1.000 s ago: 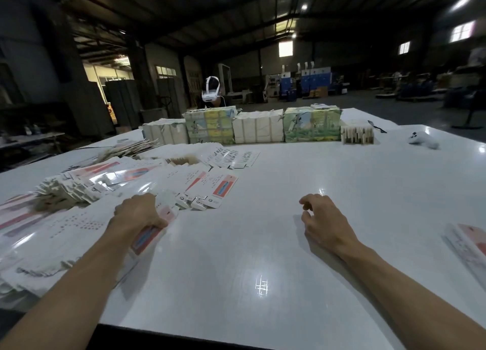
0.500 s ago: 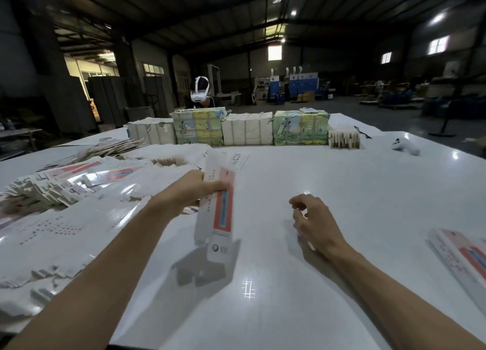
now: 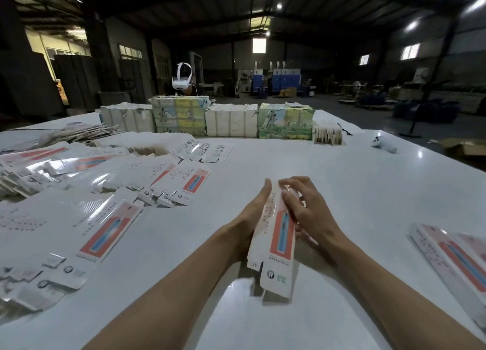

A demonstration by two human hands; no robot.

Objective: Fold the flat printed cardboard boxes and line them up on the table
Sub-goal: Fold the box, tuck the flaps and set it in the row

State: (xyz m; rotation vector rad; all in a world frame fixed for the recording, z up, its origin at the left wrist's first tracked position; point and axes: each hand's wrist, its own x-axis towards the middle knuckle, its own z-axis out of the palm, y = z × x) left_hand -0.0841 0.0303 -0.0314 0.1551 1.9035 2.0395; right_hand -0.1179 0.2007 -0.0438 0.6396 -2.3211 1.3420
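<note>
Glossy cardboard box point(image 3: 278, 234), shiny smooth table point(image 3: 342, 192)

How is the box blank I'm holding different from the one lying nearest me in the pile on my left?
The held blank is lifted off the table, clasped between the left hand and right hand; the pile blank lies flat, untouched. The held one points straight away from you; the pile one lies diagonally. Both share the red-and-blue print on white.

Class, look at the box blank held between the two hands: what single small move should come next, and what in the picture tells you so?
Probably squeeze the long edges inward to pop it open into a tube. The box blank looks still flat, held above the table between the left hand and right hand, one on each long edge, with its end flaps unfolded.
</note>
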